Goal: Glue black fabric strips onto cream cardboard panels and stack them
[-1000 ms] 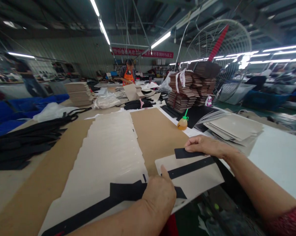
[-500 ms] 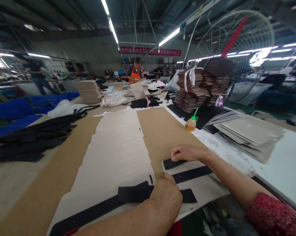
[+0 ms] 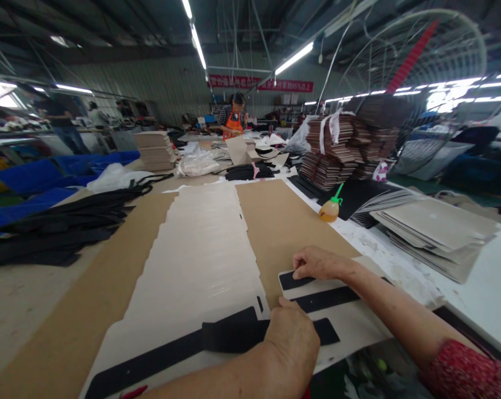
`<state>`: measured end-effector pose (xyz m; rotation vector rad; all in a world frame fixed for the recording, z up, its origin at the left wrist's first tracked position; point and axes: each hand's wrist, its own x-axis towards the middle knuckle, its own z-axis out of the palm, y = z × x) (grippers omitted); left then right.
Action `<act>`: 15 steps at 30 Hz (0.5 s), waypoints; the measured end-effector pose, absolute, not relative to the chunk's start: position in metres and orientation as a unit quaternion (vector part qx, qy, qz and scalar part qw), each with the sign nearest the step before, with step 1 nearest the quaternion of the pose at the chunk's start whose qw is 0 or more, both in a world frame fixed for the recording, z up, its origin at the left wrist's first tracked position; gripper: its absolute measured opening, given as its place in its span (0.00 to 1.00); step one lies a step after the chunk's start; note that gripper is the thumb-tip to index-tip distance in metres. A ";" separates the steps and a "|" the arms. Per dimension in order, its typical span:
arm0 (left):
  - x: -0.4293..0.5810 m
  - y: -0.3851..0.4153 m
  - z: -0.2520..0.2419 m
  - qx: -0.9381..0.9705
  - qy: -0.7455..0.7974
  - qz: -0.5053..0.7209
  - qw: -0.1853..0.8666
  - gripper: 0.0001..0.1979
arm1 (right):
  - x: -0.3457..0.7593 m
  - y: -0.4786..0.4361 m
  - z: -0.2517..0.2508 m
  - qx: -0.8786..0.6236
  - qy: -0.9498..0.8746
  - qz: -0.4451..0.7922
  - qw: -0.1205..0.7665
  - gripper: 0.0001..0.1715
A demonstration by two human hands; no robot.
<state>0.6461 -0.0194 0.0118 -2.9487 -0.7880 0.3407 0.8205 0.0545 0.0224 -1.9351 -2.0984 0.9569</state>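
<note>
Shifted since earlier toward nine o'clock: my right hand [image 3: 317, 262]. Stiff beige rectangular board [image 3: 358, 323] lies at five o'clock; my left hand [image 3: 294, 338] covers a broad black flexible strip [image 3: 234, 336], presumably bracing, grip indeterminate; right fingertips pinch a narrower black strip [image 3: 290, 282], apparently for alignment, at the board's ten-o'clock corner.

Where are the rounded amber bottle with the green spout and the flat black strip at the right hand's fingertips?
Rounded amber bottle with green spout [image 3: 329, 211], head view: its body.
Flat black strip [image 3: 292, 282], head view: its uncovered part.
</note>
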 end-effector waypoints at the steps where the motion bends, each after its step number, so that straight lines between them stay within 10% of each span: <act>1: 0.647 -0.020 0.015 -0.955 -0.267 0.123 0.039 0.18 | 0.820 0.054 0.022 -0.644 -0.695 0.313 0.064 0.05; 15: 0.647 -0.012 0.043 -0.926 -0.319 0.199 -0.014 0.24 | 0.820 0.058 0.022 -0.650 -0.702 0.288 0.048 0.05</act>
